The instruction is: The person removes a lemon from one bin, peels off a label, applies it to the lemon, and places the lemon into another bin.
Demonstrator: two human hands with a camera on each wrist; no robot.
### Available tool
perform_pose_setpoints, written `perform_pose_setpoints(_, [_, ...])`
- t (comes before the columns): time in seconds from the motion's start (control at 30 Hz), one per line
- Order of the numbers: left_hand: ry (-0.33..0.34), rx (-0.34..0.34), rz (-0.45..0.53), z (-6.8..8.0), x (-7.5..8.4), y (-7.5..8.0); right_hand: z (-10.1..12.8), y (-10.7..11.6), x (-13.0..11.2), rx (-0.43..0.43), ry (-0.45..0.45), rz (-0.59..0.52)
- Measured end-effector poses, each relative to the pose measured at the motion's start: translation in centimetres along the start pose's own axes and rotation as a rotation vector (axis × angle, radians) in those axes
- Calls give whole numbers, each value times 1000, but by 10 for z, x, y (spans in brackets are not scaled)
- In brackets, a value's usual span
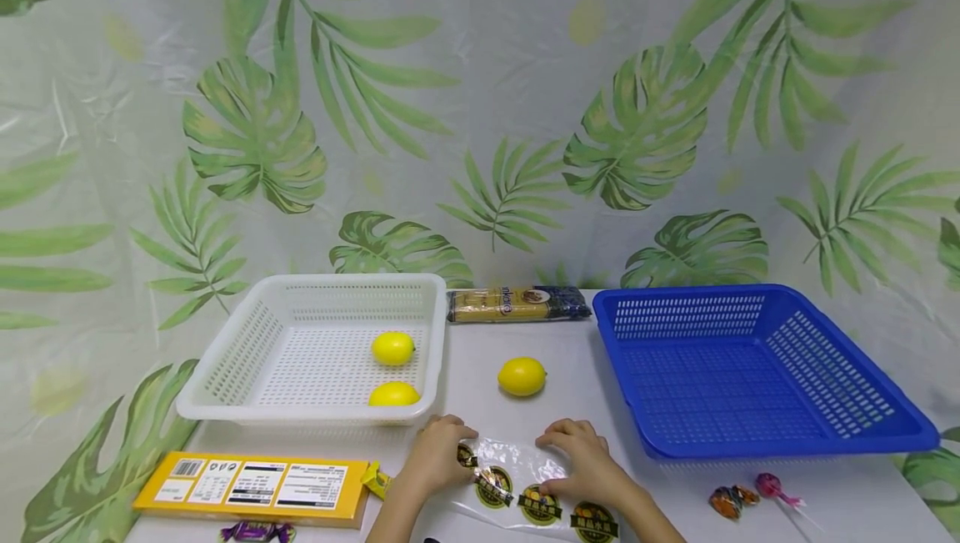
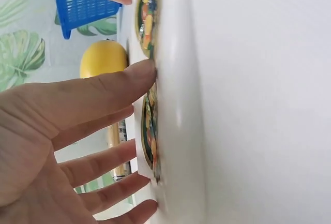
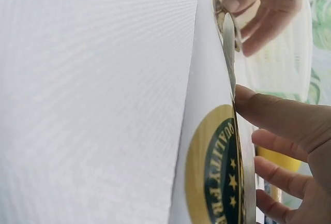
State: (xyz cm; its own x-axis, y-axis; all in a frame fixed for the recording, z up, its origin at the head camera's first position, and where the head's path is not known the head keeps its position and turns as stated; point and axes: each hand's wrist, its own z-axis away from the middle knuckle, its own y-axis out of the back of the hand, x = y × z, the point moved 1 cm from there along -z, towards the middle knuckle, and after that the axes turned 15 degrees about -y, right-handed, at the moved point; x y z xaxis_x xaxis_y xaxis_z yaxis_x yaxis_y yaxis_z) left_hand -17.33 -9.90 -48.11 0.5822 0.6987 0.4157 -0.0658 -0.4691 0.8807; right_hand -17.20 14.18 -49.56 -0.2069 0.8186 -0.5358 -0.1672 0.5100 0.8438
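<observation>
A clear plastic bag (image 1: 517, 476) with round fruit stickers lies flat at the table's front edge. My left hand (image 1: 448, 443) rests on its far left corner. In the left wrist view its hand (image 2: 147, 131) has straight, spread fingers whose tips touch the bag (image 2: 176, 105). On the bag's far right part lies my right hand (image 1: 564, 440). Its fingers are stretched out along the film (image 3: 212, 146) in the right wrist view (image 3: 248, 131). A lemon (image 1: 522, 376) sits on the table just beyond both hands.
A white basket (image 1: 225, 376) at the left holds two lemons. At the right stands a blue basket (image 1: 862, 434), with a pasta pack (image 1: 517, 304) between the two at the back. A yellow box (image 1: 251, 486) and wrapped candies (image 1: 731, 500) lie along the front.
</observation>
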Motion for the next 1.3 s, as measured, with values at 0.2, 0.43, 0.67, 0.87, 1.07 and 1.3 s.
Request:
perform_pose_setpoints(0.2, [25, 13, -31, 5, -2, -4, -1, -1, 0, -11, -14, 9])
perform_pose_setpoints(0.43, [18, 34, -56, 5, 0, -4, 0, 0, 0, 5, -5, 6])
perform_pose_setpoints(0.67, [-3, 73, -79, 5, 0, -5, 1, 0, -1, -4, -11, -2])
perform_pose_setpoints(0.87, [43, 60, -35, 5, 0, -5, 1, 0, 0, -1, -14, -2])
perform_pose_setpoints(1.07, [93, 56, -16, 6, -1, -6, 1, 0, 0, 6, -8, 5])
perform_pose_setpoints(1.3, [126, 55, 40, 6, -6, -7, 2, 0, -1, -3, -14, -12])
